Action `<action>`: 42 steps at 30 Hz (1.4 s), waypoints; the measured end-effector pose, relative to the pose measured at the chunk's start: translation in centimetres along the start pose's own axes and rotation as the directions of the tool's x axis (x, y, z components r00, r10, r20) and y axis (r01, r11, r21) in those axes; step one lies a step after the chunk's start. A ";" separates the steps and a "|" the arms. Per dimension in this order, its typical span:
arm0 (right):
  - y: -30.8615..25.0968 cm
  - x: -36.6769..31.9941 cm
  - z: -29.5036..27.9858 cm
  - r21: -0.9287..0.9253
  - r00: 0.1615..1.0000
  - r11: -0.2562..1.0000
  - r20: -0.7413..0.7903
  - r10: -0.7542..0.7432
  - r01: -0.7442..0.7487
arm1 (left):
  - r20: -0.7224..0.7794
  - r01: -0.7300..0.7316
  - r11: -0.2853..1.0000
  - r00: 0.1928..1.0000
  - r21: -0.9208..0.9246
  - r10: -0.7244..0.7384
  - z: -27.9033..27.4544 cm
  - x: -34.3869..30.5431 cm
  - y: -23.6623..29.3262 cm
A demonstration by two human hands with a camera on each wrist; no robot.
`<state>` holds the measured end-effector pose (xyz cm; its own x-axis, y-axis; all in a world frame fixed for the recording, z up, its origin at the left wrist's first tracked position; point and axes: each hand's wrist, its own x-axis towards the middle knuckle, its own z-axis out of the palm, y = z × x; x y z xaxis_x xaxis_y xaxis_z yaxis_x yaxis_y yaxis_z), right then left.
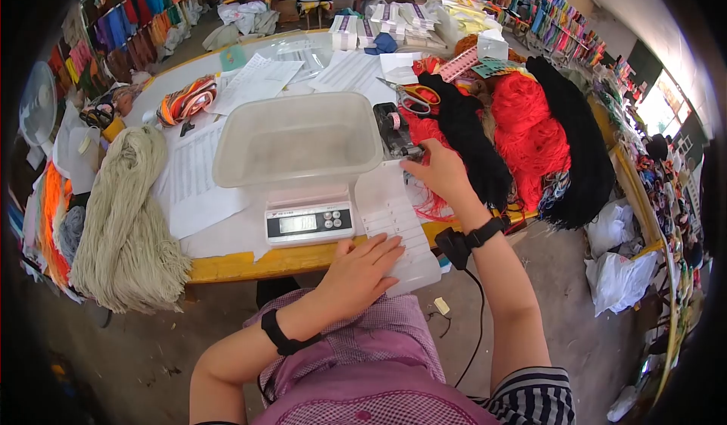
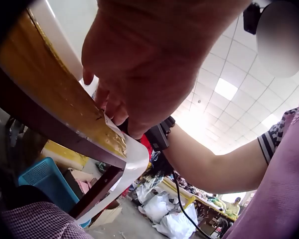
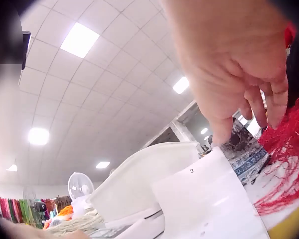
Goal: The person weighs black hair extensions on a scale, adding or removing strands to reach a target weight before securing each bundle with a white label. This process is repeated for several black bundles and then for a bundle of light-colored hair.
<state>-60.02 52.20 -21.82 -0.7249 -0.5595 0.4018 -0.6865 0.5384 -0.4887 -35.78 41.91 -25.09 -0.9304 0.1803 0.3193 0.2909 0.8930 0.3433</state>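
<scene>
A long white paper strip (image 1: 395, 228) with printed marks lies over the table's front edge, its lower end hanging past it. The left hand (image 1: 362, 272) rests on the strip with fingers spread and fairly straight. At the strip's upper end, the right hand (image 1: 441, 169) reaches to a dark tape dispenser (image 1: 397, 133); in the right wrist view its fingers (image 3: 256, 107) hang bent by the strip's corner, and their exact contact is unclear. Left of the strip stand a digital scale (image 1: 309, 222) and a translucent bin (image 1: 299, 139).
Red yarn (image 1: 530, 122), black yarn (image 1: 579, 148) and scissors (image 1: 416, 98) lie to the right. Beige yarn (image 1: 129, 220) hangs over the left edge. Printed sheets (image 1: 198, 175) cover part of the table. A cable (image 1: 478, 315) hangs from the right wrist.
</scene>
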 end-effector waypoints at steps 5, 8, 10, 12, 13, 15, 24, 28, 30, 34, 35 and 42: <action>0.5 0.3 0.5 -0.050 0.974 0.990 0.184 0.135 -0.128 | 0.008 0.000 1.000 1.000 -0.012 0.000 -0.2 -0.1 0.1; 1.9 0.2 0.6 0.266 0.977 0.957 0.203 0.060 -0.114 | 0.019 -0.002 1.000 1.000 -0.026 0.002 -0.4 -0.1 0.0; 2.3 0.5 0.5 0.391 0.972 0.908 0.228 0.061 -0.149 | 0.026 -0.003 0.999 1.000 -0.033 0.004 -0.5 -0.1 0.0; 1.8 0.4 0.7 0.370 0.975 0.916 0.206 0.078 -0.152 | 0.034 -0.003 1.000 0.999 -0.020 0.004 -0.6 0.0 0.0; 1.4 0.5 0.9 0.349 0.979 0.925 0.182 0.090 -0.150 | 0.034 -0.004 1.000 0.999 -0.021 0.005 -0.5 0.0 0.0; 0.7 0.2 1.4 0.253 0.990 0.963 0.131 0.060 -0.092 | 0.030 -0.005 1.000 1.000 -0.022 0.006 -0.4 0.0 -0.1; 0.7 0.5 3.0 0.440 0.998 0.896 0.004 0.058 -0.054 | 0.036 0.007 0.999 0.999 -0.041 -0.006 -0.6 -0.1 0.0; 1.0 0.4 2.1 0.804 0.935 0.483 0.339 0.105 -0.346 | 0.032 0.006 0.999 0.999 -0.038 -0.004 -0.4 -0.1 0.0; 1.7 0.8 1.9 0.803 0.920 0.457 0.380 0.099 -0.381 | 0.029 0.012 0.999 1.000 -0.037 -0.011 -0.4 -0.1 0.0; 1.5 1.1 2.6 0.624 0.980 0.770 0.200 0.011 -0.135 | 0.030 0.013 0.999 0.999 -0.042 -0.012 -0.6 -0.3 -0.1; 1.4 1.2 2.8 0.625 0.979 0.769 0.202 0.009 -0.136 | 0.031 0.013 0.998 0.999 -0.055 -0.011 -0.7 -0.4 -0.1; 1.6 2.2 2.9 0.566 0.976 0.799 0.183 0.119 -0.203 | 0.036 0.008 0.997 0.999 -0.072 -0.006 -0.8 -0.6 -0.2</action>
<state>-62.54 50.02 -24.02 -0.7787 -0.5971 0.1924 -0.3685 0.1871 -0.9106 -35.14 41.30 -24.59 -0.9395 0.1899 0.2850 0.2983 0.8626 0.4086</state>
